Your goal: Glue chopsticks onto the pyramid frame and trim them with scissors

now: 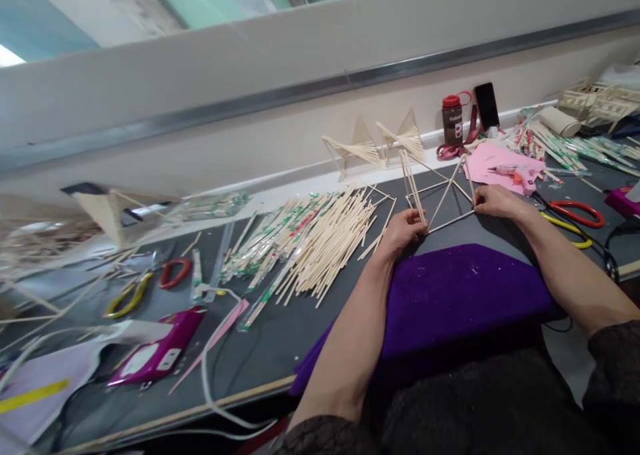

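An open frame of pale wooden chopsticks (451,221), with crossing diagonals, stands on the grey table in front of me. Its left corner is pinched in my left hand (403,233), where several upright sticks rise close together. At the right corner, the closed fingers of my right hand (495,201) grip the frame near the foot of a slanting stick. A purple cloth (460,301) lies along the table edge under my forearms. Beyond my right hand, a glue gun (517,173) rests on a pink sheet (483,165).
Loose chopsticks (325,248) and wrapped ones spread left of my hands. Two twisted stick models (353,149) stand by the wall, near a bottle (453,125) and a phone (487,107). Red-handled (577,213) and yellow-handled tools lie right; more pliers (131,296) lie left.
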`<state>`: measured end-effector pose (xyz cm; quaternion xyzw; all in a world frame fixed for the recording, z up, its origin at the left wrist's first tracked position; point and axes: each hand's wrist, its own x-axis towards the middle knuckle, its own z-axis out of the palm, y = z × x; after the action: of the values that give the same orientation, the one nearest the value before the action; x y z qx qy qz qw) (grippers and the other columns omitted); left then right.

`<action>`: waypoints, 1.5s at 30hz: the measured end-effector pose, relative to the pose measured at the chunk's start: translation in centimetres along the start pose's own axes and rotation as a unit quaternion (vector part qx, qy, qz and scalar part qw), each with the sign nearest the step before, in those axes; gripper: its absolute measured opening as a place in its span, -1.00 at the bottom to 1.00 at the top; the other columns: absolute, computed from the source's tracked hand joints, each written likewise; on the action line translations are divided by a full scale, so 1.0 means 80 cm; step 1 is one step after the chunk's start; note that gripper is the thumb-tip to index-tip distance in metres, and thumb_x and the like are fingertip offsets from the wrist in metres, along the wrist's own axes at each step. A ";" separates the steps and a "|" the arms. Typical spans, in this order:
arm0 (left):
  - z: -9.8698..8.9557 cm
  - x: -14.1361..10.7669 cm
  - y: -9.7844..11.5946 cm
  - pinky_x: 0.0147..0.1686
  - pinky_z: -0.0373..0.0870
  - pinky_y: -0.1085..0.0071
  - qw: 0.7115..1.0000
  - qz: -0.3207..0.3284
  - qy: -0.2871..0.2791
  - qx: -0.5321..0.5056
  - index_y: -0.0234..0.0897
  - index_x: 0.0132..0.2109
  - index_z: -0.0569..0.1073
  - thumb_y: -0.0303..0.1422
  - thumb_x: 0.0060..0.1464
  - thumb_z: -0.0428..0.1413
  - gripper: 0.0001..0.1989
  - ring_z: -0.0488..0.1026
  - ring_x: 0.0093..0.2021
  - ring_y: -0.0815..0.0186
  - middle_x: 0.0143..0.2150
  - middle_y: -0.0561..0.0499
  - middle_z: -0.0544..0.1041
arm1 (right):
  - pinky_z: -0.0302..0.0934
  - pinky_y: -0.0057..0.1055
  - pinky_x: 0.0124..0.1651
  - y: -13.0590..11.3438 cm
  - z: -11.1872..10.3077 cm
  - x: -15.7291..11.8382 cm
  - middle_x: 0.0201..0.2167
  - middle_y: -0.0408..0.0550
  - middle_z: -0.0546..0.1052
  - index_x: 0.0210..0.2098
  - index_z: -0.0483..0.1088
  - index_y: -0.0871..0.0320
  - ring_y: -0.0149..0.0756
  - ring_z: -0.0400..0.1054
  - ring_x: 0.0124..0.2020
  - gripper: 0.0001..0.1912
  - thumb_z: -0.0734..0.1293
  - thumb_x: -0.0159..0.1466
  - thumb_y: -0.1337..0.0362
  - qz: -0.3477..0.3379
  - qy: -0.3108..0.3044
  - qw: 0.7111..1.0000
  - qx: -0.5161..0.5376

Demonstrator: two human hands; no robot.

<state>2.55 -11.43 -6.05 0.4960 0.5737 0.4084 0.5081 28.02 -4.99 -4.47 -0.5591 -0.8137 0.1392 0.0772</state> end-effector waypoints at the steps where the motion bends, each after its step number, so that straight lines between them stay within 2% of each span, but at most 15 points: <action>1: 0.000 -0.001 0.001 -0.54 0.16 0.51 1.000 0.001 0.001 0.001 -0.33 -0.15 0.49 -0.42 -0.27 0.25 -0.58 0.40 -0.48 0.41 -0.40 0.07 0.52 | 0.14 -0.50 -0.31 0.000 0.000 0.000 -0.27 -0.06 0.63 -0.25 0.57 0.18 -0.29 0.46 -0.26 -0.82 0.35 0.18 0.41 0.003 -0.001 1.000 -0.009; 6: 0.000 0.000 0.001 -0.57 0.13 0.51 1.000 0.007 0.008 -0.001 -0.33 -0.17 0.48 -0.43 -0.29 0.23 -0.59 0.38 -0.51 0.41 -0.44 0.07 0.50 | 0.11 -0.44 -0.33 -0.003 -0.003 -0.002 -0.23 0.02 0.62 -0.21 0.56 0.20 -0.22 0.45 -0.24 -0.81 0.35 0.19 0.38 0.009 -0.005 0.999 -0.038; 14: 0.001 0.007 -0.010 -0.58 0.13 0.50 1.000 0.010 -0.005 0.020 -0.33 -0.20 0.47 -0.43 -0.28 0.20 -0.63 0.31 -0.55 0.42 -0.50 0.10 0.47 | 0.14 -0.46 -0.32 -0.001 0.000 0.001 -0.24 -0.01 0.63 -0.18 0.58 0.17 -0.24 0.46 -0.24 -0.77 0.34 0.20 0.39 0.009 -0.012 0.999 -0.045; 24: 0.005 0.004 -0.009 -0.56 0.16 0.49 1.000 0.014 0.001 0.000 -0.35 -0.22 0.48 -0.49 -0.22 0.21 -0.70 0.28 -0.58 0.45 -0.54 0.13 0.43 | 0.18 -0.50 -0.28 0.003 0.006 0.002 -0.22 -0.02 0.63 -0.19 0.57 0.18 -0.27 0.48 -0.23 -0.77 0.32 0.20 0.41 0.007 0.002 1.000 -0.020; 27: 0.002 0.003 -0.003 -0.57 0.18 0.50 1.000 0.013 -0.006 0.008 -0.35 -0.19 0.49 -0.48 -0.18 0.23 -0.70 0.35 -0.56 0.42 -0.50 0.11 0.45 | 0.18 -0.52 -0.31 0.009 0.006 0.002 -0.23 -0.05 0.63 -0.20 0.55 0.19 -0.30 0.48 -0.27 -0.79 0.34 0.19 0.40 0.002 -0.006 1.000 -0.001; 29: -0.008 0.003 0.003 -0.58 0.20 0.50 1.000 0.019 0.024 0.004 -0.35 -0.16 0.50 -0.45 -0.14 0.23 -0.70 0.42 -0.52 0.40 -0.42 0.07 0.50 | 0.19 -0.54 -0.34 0.015 0.005 0.002 -0.27 -0.08 0.63 -0.18 0.53 0.19 -0.34 0.48 -0.33 -0.79 0.35 0.19 0.38 -0.003 -0.019 1.000 0.013; 31: -0.023 0.003 0.011 -0.59 0.21 0.51 0.993 0.041 0.108 -0.003 -0.35 -0.13 0.50 -0.43 -0.07 0.20 -0.71 0.42 -0.52 0.42 -0.36 0.04 0.52 | 0.21 -0.56 -0.38 0.021 0.002 0.003 -0.28 -0.09 0.63 -0.12 0.51 0.21 -0.38 0.48 -0.40 -0.75 0.36 0.19 0.37 0.000 -0.035 0.999 0.032; 34: -0.055 -0.003 0.016 -0.55 0.24 0.50 0.966 0.096 0.234 0.052 -0.34 -0.09 0.53 -0.41 0.03 0.14 -0.73 0.40 -0.50 0.42 -0.31 0.02 0.55 | 0.23 -0.54 -0.40 0.028 -0.004 0.003 -0.26 -0.04 0.62 -0.01 0.49 0.26 -0.38 0.48 -0.45 -0.65 0.37 0.20 0.35 0.024 -0.050 0.996 0.067; 37: -0.081 -0.021 0.009 -0.29 0.37 0.42 0.924 0.098 0.281 0.241 -0.29 -0.10 0.59 -0.39 0.10 0.13 -0.77 0.51 -0.31 0.29 -0.25 -0.04 0.61 | 0.23 -0.51 -0.39 0.029 -0.009 0.003 -0.21 0.00 0.62 0.03 0.49 0.27 -0.36 0.49 -0.45 -0.62 0.36 0.23 0.30 0.045 -0.025 0.997 0.060; 40: -0.084 -0.042 -0.002 -0.08 0.36 0.31 0.856 0.063 0.283 0.428 -0.23 -0.04 0.61 -0.34 0.18 0.10 -0.74 0.54 -0.06 0.12 -0.09 -0.10 0.64 | 0.22 -0.47 -0.36 0.027 -0.010 0.004 -0.19 0.00 0.63 0.03 0.51 0.25 -0.32 0.50 -0.41 -0.62 0.34 0.25 0.27 0.046 -0.007 0.999 0.008; 45: -0.057 -0.052 -0.013 -0.07 0.38 0.22 0.790 0.034 0.230 0.567 -0.26 0.09 0.55 -0.24 0.23 0.07 -0.64 0.47 0.12 -0.05 0.12 -0.25 0.53 | 0.21 -0.43 -0.30 0.023 -0.007 0.003 -0.17 0.05 0.64 0.00 0.55 0.25 -0.25 0.51 -0.32 -0.63 0.32 0.26 0.26 0.026 0.004 0.998 -0.056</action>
<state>-2.12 -15.51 -5.62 0.6056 0.7848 0.1291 -0.0258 29.70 -4.06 -4.51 -0.5841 -0.8050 0.0934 0.0456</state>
